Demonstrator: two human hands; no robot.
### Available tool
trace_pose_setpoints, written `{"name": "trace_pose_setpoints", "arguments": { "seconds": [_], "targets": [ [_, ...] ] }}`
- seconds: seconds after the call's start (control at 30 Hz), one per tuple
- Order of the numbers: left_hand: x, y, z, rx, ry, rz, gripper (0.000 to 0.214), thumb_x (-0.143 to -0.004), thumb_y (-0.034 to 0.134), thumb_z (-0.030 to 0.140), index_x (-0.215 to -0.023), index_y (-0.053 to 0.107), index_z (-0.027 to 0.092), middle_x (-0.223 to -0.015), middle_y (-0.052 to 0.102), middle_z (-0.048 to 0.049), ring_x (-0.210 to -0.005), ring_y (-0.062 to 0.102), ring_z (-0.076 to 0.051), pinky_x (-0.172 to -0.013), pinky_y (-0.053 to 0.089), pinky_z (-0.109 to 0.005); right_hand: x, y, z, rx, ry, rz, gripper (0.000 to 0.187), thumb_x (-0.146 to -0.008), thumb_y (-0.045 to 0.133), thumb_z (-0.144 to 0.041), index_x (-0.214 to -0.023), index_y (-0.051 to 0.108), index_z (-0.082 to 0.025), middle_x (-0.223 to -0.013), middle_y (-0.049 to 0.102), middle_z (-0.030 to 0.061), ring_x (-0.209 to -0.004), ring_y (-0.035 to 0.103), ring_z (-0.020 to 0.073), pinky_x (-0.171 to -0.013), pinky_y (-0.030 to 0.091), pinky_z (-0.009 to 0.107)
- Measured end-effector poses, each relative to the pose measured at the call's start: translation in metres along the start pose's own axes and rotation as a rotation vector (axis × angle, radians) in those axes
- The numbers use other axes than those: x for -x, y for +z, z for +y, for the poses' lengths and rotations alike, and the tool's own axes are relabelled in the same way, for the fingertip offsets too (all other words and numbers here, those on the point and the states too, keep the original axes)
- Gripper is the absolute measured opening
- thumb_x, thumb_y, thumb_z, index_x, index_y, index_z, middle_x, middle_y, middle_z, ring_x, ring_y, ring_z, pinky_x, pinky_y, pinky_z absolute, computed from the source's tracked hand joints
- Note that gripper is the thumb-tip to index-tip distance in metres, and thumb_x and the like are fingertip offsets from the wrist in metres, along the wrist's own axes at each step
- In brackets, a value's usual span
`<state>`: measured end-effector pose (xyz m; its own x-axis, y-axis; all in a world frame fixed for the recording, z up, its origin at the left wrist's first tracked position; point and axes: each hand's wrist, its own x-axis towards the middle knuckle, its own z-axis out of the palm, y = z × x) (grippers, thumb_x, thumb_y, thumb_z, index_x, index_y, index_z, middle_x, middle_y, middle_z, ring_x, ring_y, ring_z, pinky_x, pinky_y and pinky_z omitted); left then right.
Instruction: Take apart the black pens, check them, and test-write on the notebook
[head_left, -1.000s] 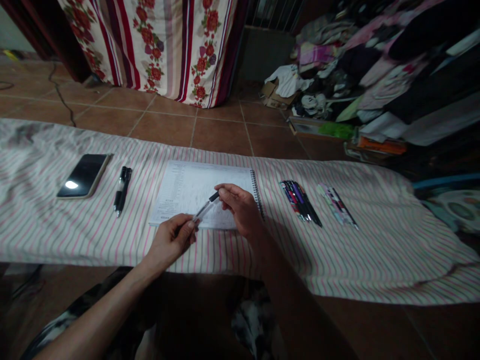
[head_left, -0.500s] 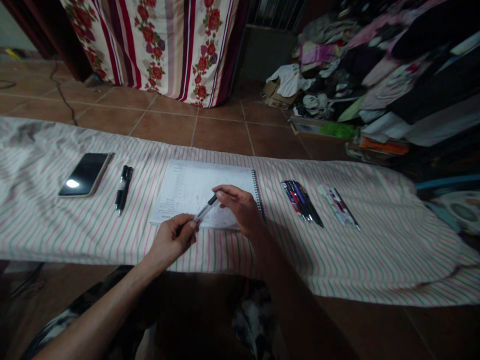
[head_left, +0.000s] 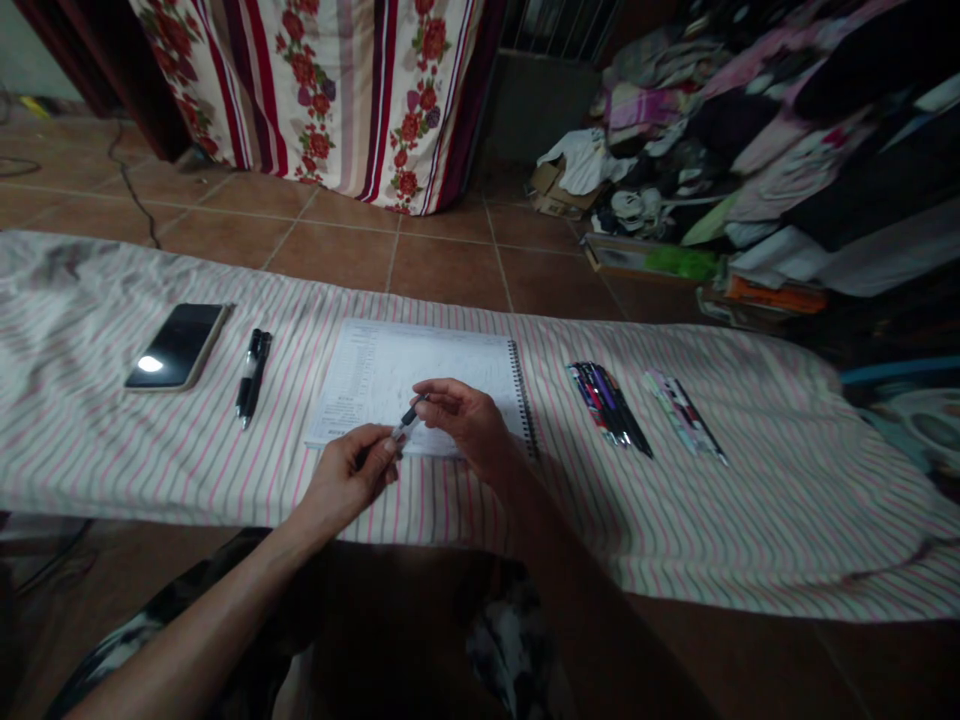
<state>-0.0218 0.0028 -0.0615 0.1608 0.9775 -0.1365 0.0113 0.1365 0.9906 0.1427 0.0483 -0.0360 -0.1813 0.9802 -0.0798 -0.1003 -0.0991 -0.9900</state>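
A pen [head_left: 409, 416] with a clear barrel and a black end section is held slantwise between my hands, above the notebook. My left hand [head_left: 356, 465] is closed around its clear lower part, thumb on top. At the upper black end, my right hand [head_left: 469, 420] pinches with thumb and index finger, the other fingers loosely curled. Whether that black section is a cap or a grip I cannot make out. Beneath lies a spiral notebook [head_left: 450, 350] with printed and faintly marked paper, its coil on the right side; my hands cover part of its near edge.
Left of the notebook lie two black pens [head_left: 253, 380] and a smartphone [head_left: 180, 345]. To the right are a bunch of several dark pens [head_left: 609, 405] and a smaller group of light-coloured pens [head_left: 686, 415]. Striped cloth [head_left: 420, 510] covers the surface. Beyond are a floral curtain [head_left: 345, 100] and piled clothes [head_left: 697, 130].
My right hand has come down and left, closer to my left hand, so less of the pen shows between them. The view has shifted slightly.
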Motion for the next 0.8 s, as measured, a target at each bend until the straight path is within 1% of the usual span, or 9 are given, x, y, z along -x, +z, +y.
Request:
{"name": "trace_pose_setpoints", "arguments": {
  "seconds": [0.13, 0.23, 0.3, 0.4, 0.47, 0.63, 0.8],
  "targets": [
    [-0.001, 0.0, 0.002, -0.002, 0.006, -0.018, 0.026, -0.081, 0.056, 0.041, -0.079, 0.062, 0.015, -0.057, 0.056, 0.0006, -0.05, 0.048, -0.008, -0.047, 0.035, -0.02, 0.0, 0.006, 0.004, -0.019, 0.015, -0.017, 0.023, -0.065, 0.071, -0.031, -0.084, 0.068, -0.019, -0.071, 0.064, -0.0009, -0.062, 0.052, 0.0092, -0.06, 0.041, 0.024],
    [-0.001, 0.0, 0.001, 0.009, 0.021, 0.0, 0.026, -0.081, 0.056, 0.041, -0.082, 0.062, 0.016, -0.058, 0.058, 0.0003, -0.05, 0.049, -0.008, -0.046, 0.035, -0.019, 0.0, 0.008, 0.004, 0.004, 0.042, -0.017, 0.022, -0.065, 0.07, -0.032, -0.082, 0.069, -0.019, -0.073, 0.065, -0.0009, -0.063, 0.052, 0.0088, -0.059, 0.041, 0.023],
    [-0.001, 0.0, 0.001, 0.009, 0.028, 0.016, 0.025, -0.081, 0.056, 0.041, -0.083, 0.062, 0.016, -0.057, 0.058, 0.001, -0.048, 0.047, -0.008, -0.045, 0.034, -0.019, 0.0, 0.009, 0.002, 0.02, 0.056, -0.009, 0.022, -0.064, 0.071, -0.033, -0.082, 0.07, -0.019, -0.075, 0.066, -0.0005, -0.066, 0.054, 0.0095, -0.062, 0.042, 0.024],
    [-0.001, 0.0, 0.002, -0.012, 0.046, 0.028, 0.024, -0.081, 0.056, 0.039, -0.083, 0.062, 0.016, -0.055, 0.056, 0.0023, -0.045, 0.045, -0.007, -0.044, 0.034, -0.02, 0.002, 0.011, -0.001, 0.023, 0.051, 0.015, 0.019, -0.064, 0.071, -0.032, -0.079, 0.071, -0.02, -0.077, 0.068, -0.0004, -0.072, 0.058, 0.0112, -0.071, 0.045, 0.026],
    [-0.001, -0.001, 0.002, -0.039, 0.074, 0.032, 0.023, -0.082, 0.055, 0.038, -0.082, 0.062, 0.017, -0.055, 0.055, 0.0026, -0.047, 0.046, -0.008, -0.047, 0.036, -0.02, 0.004, 0.013, -0.002, 0.03, 0.039, 0.015, 0.017, -0.065, 0.07, -0.03, -0.079, 0.071, -0.02, -0.076, 0.068, -0.0004, -0.074, 0.059, 0.0122, -0.074, 0.045, 0.028],
    [-0.001, -0.002, 0.002, -0.115, 0.121, 0.05, 0.021, -0.083, 0.053, 0.036, -0.085, 0.062, 0.017, -0.059, 0.054, 0.0026, -0.054, 0.05, -0.01, -0.054, 0.04, -0.023, 0.007, 0.019, 0.0, 0.038, 0.021, 0.01, 0.016, -0.066, 0.068, -0.029, -0.079, 0.07, -0.019, -0.074, 0.068, 0.0, -0.072, 0.061, 0.0125, -0.071, 0.047, 0.028],
    [-0.002, -0.001, 0.006, -0.185, 0.181, 0.116, 0.016, -0.081, 0.056, 0.032, -0.085, 0.064, 0.019, -0.066, 0.056, 0.0022, -0.061, 0.053, -0.01, -0.06, 0.042, -0.023, 0.007, 0.02, 0.004, 0.031, -0.032, -0.013, 0.021, -0.07, 0.066, -0.03, -0.087, 0.069, -0.019, -0.079, 0.069, 0.0003, -0.074, 0.062, 0.0122, -0.071, 0.048, 0.027]
  ]
}}
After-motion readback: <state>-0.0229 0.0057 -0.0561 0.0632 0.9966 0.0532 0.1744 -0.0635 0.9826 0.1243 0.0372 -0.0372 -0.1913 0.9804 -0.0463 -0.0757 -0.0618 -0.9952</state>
